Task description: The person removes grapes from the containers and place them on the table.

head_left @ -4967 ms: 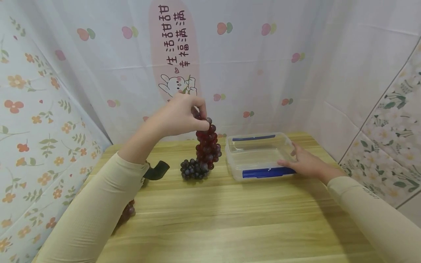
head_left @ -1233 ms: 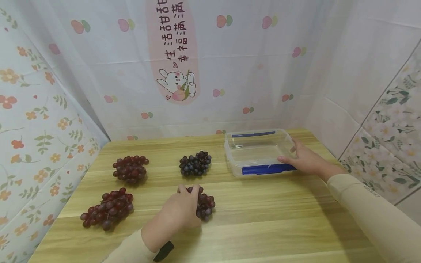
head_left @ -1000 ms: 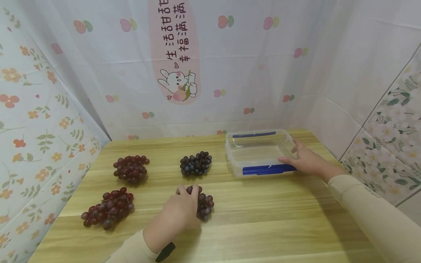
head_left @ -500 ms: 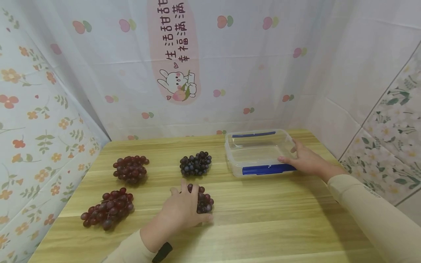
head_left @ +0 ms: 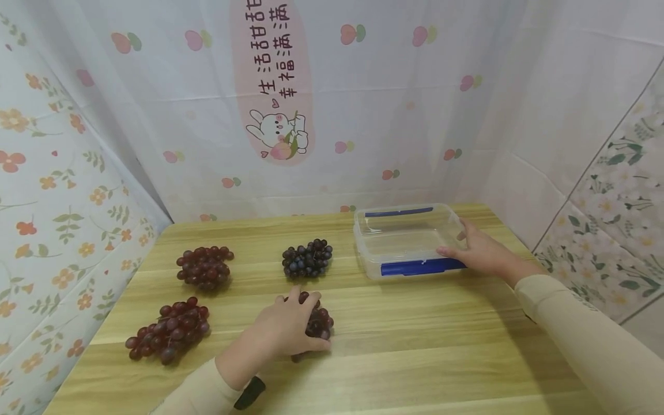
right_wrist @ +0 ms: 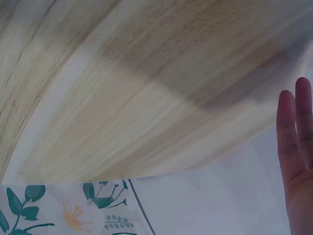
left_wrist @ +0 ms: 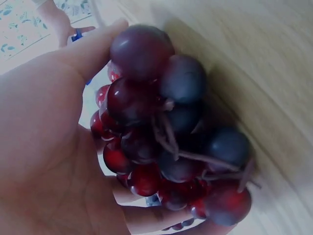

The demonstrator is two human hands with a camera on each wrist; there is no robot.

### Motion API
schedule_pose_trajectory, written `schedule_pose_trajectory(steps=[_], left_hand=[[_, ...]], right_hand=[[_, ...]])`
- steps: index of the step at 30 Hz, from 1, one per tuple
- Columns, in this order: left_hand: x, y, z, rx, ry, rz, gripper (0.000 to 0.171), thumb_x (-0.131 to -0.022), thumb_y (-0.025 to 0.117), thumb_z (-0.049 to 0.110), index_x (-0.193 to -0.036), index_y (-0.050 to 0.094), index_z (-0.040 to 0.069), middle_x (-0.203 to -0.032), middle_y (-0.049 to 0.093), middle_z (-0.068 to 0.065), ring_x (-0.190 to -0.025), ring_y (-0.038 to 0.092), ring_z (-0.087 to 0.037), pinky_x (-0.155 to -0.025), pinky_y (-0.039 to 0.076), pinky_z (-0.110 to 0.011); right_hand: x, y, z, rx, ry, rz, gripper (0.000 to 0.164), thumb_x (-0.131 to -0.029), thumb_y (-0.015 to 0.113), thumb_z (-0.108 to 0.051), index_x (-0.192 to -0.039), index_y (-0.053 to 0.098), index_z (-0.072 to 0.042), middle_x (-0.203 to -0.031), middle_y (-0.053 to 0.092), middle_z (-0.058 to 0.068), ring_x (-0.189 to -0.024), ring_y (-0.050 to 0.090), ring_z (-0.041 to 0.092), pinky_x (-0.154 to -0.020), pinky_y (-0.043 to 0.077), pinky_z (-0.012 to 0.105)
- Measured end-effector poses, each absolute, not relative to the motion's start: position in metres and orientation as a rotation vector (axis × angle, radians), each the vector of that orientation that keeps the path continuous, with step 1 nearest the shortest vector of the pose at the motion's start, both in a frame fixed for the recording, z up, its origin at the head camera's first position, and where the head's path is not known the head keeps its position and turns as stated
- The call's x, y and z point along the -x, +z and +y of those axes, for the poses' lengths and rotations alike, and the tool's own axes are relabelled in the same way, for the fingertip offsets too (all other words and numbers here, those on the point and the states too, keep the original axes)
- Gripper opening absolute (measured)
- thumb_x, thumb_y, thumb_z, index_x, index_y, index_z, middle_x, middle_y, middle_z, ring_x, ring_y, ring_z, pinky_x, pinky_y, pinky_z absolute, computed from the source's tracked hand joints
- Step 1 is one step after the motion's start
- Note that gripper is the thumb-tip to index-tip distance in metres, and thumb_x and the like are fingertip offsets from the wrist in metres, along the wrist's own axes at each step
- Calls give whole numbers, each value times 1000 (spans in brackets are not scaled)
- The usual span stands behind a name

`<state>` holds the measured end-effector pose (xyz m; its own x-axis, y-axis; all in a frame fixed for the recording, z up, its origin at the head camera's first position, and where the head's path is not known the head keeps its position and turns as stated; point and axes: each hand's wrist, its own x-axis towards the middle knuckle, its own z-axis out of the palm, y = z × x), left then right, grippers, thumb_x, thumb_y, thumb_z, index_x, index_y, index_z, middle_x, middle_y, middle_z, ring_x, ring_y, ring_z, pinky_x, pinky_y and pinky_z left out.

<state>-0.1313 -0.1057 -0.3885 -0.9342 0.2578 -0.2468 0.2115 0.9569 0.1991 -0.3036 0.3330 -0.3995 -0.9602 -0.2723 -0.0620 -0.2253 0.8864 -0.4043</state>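
My left hand (head_left: 282, 325) lies over a bunch of red grapes (head_left: 319, 324) on the table, fingers on its far side and thumb on its near side. From the left wrist, the grapes (left_wrist: 146, 137) sit against the palm, with fingers curling beneath them and brown stems showing. Behind this hand rests a bunch of dark, blue-black grapes (head_left: 307, 258). At its right end, a clear plastic container (head_left: 368, 262) with blue latches is held by my right hand (head_left: 485, 251), thumb at the front rim and fingers behind the right wall. Only straight fingers (right_wrist: 288, 142) appear in the right wrist view.
Two more bunches of red grapes lie on the left: one farther back (head_left: 204, 268), one nearer (head_left: 171, 331). The wooden table (head_left: 415, 351) ends at a printed curtain (head_left: 363, 127) behind, with patterned cloth on both sides.
Five seconds ago my left hand held a red bunch raised beside the container; now it is low, nearer me. Lately its fingers spread and shifted over the grapes. My right hand stays put.
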Motion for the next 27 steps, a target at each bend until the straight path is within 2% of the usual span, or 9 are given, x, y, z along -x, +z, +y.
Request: schedule_pose_trajectory(steps=[4, 9, 12, 17, 23, 27], left_hand=[[132, -387, -111, -379, 198, 2820, 114, -72, 84, 77, -162, 42, 22, -161, 42, -26, -133, 58, -53, -88, 60, -60], [134, -382, -116, -365, 204, 2736, 127, -61, 97, 67, -164, 38, 23, -157, 43, -24, -130, 60, -46, -93, 59, -59], [136, -380, -117, -352, 213, 2714, 129, -59, 99, 64, -164, 37, 23, -158, 43, -24, -132, 59, -46, -95, 58, -61], [136, -382, -114, -348, 172, 2757, 127, -60, 95, 69, -164, 39, 22, -160, 43, -25, -132, 60, -48, -95, 58, -62], [135, -381, -111, -348, 177, 2804, 118, -70, 87, 74, -163, 42, 18, -160, 44, -26, -127, 64, -49, -95, 59, -61], [137, -383, -111, -348, 188, 2814, 114, -75, 82, 76, -162, 43, 15, -163, 42, -29, -130, 62, -52, -99, 57, -61]], right_hand=[[306, -399, 333, 373, -579, 2960, 120, -97, 57, -75, -163, 7, 12, -145, 54, 37, -130, 57, 57, -103, 46, 72], [311, -400, 336, 347, -563, 2986, 120, -96, 56, -78, -163, 12, 11, -143, 56, 36, -128, 58, 56, -100, 48, 71], [314, -400, 337, 330, -575, 2968, 122, -95, 54, -80, -164, 10, 10, -145, 54, 38, -129, 57, 57, -102, 47, 72], [322, -397, 341, 315, -569, 2935, 125, -96, 51, -81, -165, 1, 10, -150, 49, 39, -134, 52, 61, -107, 43, 74], [330, -390, 347, 367, -603, 2894, 121, -100, 55, -72, -165, -5, 10, -151, 44, 44, -135, 47, 66, -110, 39, 76], [332, -388, 350, 387, -613, 2871, 119, -101, 55, -68, -165, -7, 10, -152, 42, 47, -137, 44, 68, -111, 38, 78]])
